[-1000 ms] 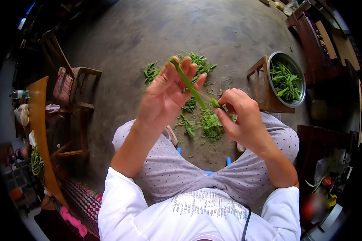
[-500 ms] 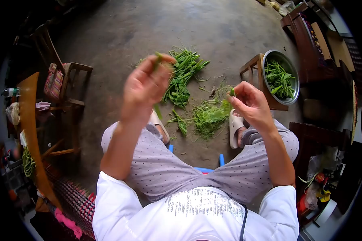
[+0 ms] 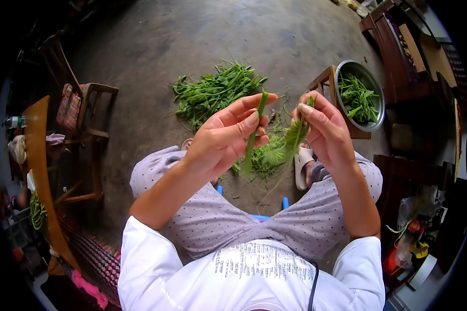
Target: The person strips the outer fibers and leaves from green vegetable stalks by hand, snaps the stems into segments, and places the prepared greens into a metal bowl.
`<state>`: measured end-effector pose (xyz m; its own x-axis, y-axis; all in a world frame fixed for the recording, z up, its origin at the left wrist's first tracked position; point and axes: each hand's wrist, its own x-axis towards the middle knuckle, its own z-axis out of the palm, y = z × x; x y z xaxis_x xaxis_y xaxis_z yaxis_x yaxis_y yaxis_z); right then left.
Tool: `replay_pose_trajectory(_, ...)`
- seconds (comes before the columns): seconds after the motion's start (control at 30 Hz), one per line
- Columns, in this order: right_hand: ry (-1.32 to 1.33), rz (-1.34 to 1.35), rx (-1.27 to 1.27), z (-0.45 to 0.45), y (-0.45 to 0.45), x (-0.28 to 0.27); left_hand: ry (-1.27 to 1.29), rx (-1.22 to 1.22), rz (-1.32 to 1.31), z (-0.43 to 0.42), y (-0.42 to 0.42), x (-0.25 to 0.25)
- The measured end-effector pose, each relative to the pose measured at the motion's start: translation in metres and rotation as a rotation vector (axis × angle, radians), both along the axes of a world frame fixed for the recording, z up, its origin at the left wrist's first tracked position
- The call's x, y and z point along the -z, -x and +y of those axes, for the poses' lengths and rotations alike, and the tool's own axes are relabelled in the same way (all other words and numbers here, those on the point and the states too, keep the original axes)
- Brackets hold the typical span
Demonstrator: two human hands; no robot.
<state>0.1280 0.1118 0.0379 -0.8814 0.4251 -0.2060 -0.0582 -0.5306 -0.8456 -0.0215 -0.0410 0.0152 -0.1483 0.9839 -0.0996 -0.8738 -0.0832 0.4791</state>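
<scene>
Between the thumb and fingers of my left hand (image 3: 228,129) is a green stem (image 3: 257,127), held nearly upright with its lower end hanging free. My right hand (image 3: 327,124) pinches a leafy green sprig (image 3: 296,136), whose leaf droops below the fingertips. The two hands are close together but apart, above the floor between my knees. Beyond them on the floor lies a pile of leafy green vegetable shoots (image 3: 213,88). Under the hands is a smaller heap of fine green trimmings (image 3: 267,158), partly hidden by them.
At the right, a metal basin (image 3: 383,106) holding greens rests on a wooden stool (image 3: 324,80). A wooden chair (image 3: 83,103) stands at the left, near a wooden board edge (image 3: 36,150). Dark wooden furniture (image 3: 389,52) is at the far right.
My left hand has come down and right, towards my right hand, bringing the stem in front of me. The right hand has risen slightly, and its leafy sprig now shows more clearly.
</scene>
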Motion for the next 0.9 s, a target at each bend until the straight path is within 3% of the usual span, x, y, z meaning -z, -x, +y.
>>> replay_pose_trajectory(0.17,-0.059,0.009,-0.031,-0.005,0.002,-0.002,0.043,-0.039,0.067,0.001,-0.006,0.003)
replay_pose_trajectory(0.4,-0.279,-0.085,0.071,-0.009,0.008,-0.014,0.070,-0.162,0.575,0.002,-0.011,-0.001)
replay_pose_trajectory(0.47,-0.503,-0.163,0.087,-0.009,0.008,-0.020,0.080,-0.185,0.653,0.002,-0.011,-0.002)
replay_pose_trajectory(0.63,-0.716,-0.177,0.086,-0.012,0.009,-0.020,0.113,-0.252,0.833,0.003,-0.015,-0.004)
replay_pose_trajectory(0.7,-0.780,-0.179,0.104,-0.013,0.009,-0.017,0.103,-0.255,0.845,0.003,-0.016,-0.004)
replay_pose_trajectory(0.77,-1.044,-0.062,0.208,-0.012,0.011,-0.012,0.093,-0.259,0.858,0.002,-0.014,-0.005)
replay_pose_trajectory(0.83,-1.097,-0.071,0.230,-0.011,0.012,-0.012,0.178,-0.058,0.484,0.001,-0.007,-0.010)
replay_pose_trajectory(0.9,-1.149,-0.080,0.252,-0.012,0.013,-0.012,0.183,-0.055,0.363,0.001,-0.008,-0.006)
